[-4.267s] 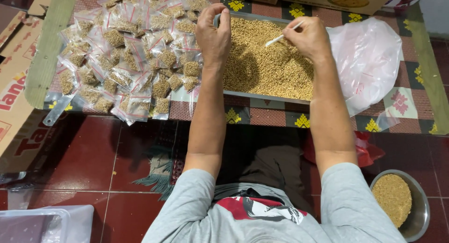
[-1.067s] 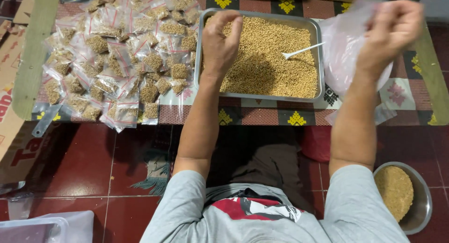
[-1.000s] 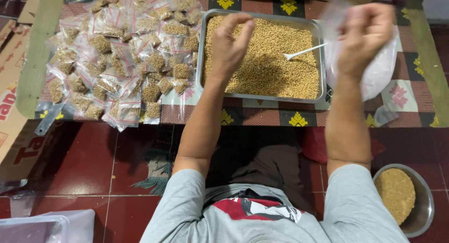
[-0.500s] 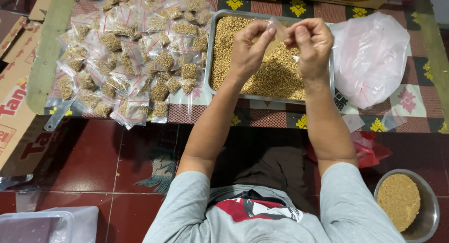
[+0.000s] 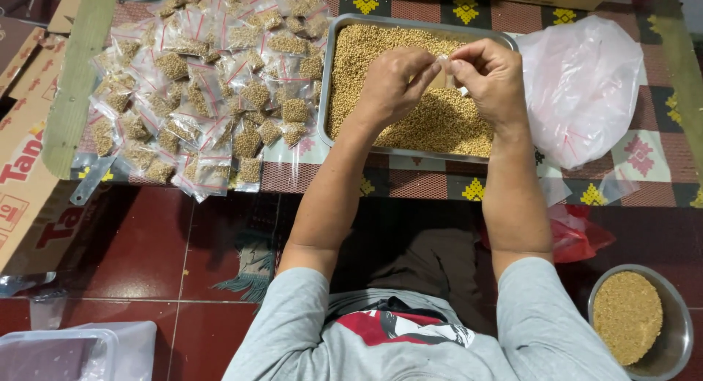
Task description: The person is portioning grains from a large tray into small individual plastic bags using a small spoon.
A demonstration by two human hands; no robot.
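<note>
A metal tray (image 5: 327, 88) full of small tan seeds (image 5: 432, 124) lies on a patterned cloth. Above it, my left hand (image 5: 393, 82) and my right hand (image 5: 492, 79) meet, both pinching one small clear plastic bag (image 5: 442, 61) between the fingertips. A pile of several small clear bags filled with seeds (image 5: 205, 88) lies left of the tray. The white spoon in the tray is hidden behind my hands.
A large crumpled clear plastic bag (image 5: 582, 88) lies right of the tray. A metal bowl of seeds (image 5: 642, 322) stands on the red floor at lower right. Flattened cardboard (image 5: 29, 168) is at left, a translucent plastic box (image 5: 73, 352) at lower left, a red bag (image 5: 578, 231) under the table edge.
My right hand came back from the large plastic bag with a small empty bag. Both hands have come together over the tray and now pinch that bag.
</note>
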